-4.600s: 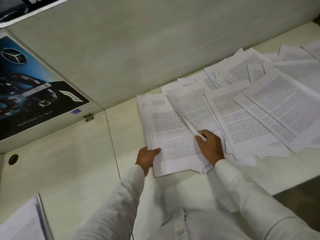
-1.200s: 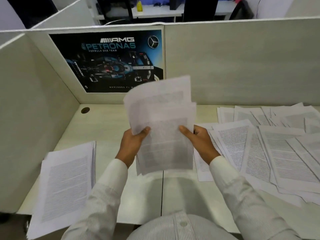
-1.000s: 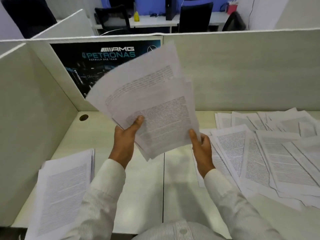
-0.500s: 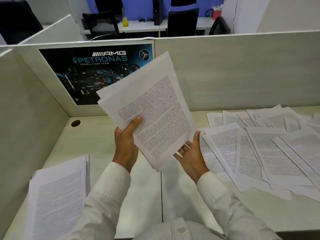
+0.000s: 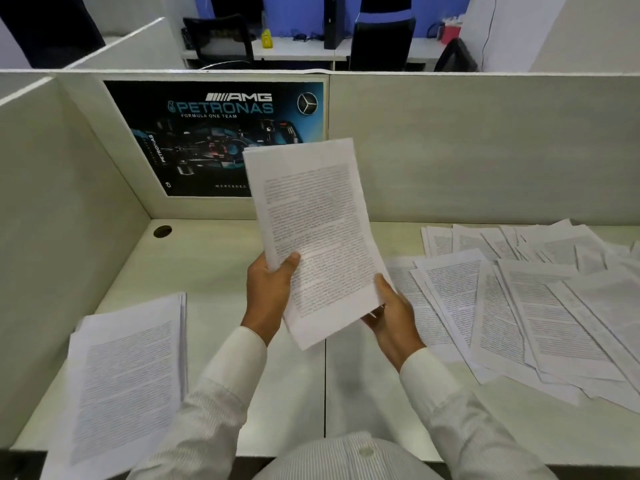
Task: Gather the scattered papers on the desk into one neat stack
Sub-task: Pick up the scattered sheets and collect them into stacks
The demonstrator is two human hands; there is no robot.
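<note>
Pale cubicle desk (image 5: 221, 271), tidy pile of printed white sheets (image 5: 128, 375) at left, loose printed pages (image 5: 519, 306) fanned at right; thin bundle of printed white sheets (image 5: 311, 230) held up btwn them, left hand (image 5: 268, 289) pinching its side, right hand (image 5: 391, 313) gripping its bottom corner, so a slack grip w/ limp paper could spill pages.

Both hands, left hand (image 5: 268, 292) and right hand (image 5: 391, 315), hold a paper sheaf (image 5: 313, 233) above the desk (image 5: 221, 271)
</note>
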